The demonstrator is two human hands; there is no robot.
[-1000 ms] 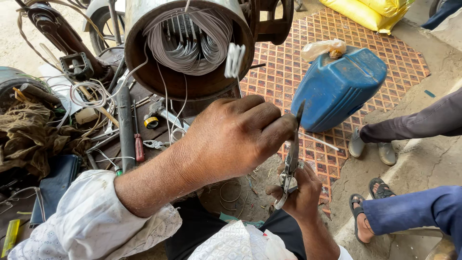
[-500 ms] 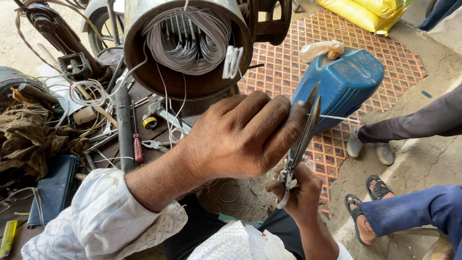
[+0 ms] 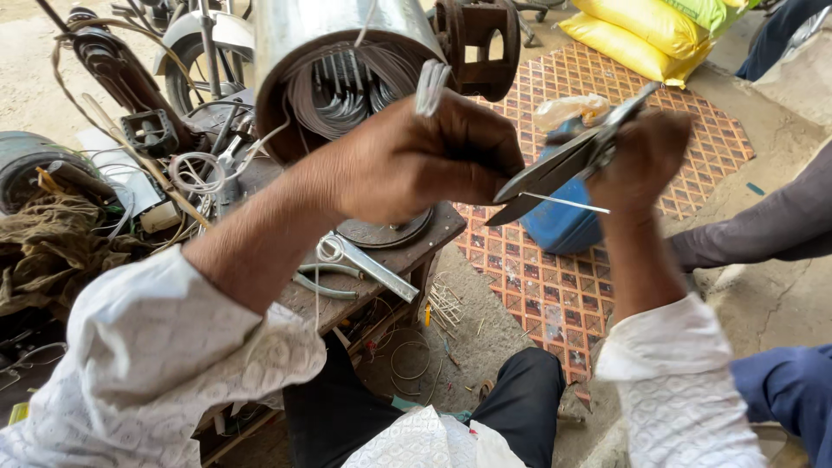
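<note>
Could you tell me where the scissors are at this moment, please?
In the head view, right of centre, the scissors are raised in the right hand, blades pointing at the left hand, before the blue jerrycan.

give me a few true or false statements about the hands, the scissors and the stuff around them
1. The right hand holds a pair of scissors. True.
2. The scissors are shut tight. False: the blades stand slightly apart, with a thin white strip running out from between them.
3. The left hand lies flat on the workbench. False: it is raised in front of the metal motor housing, fingers closed, meeting the blade tips.
4. A blue plastic canister stands on the patterned mat behind the hands. True.
5. Yellow sacks lie at the far edge of the mat. True.
6. The housing is hollow and bare inside. False: wire windings fill its opening.
</note>
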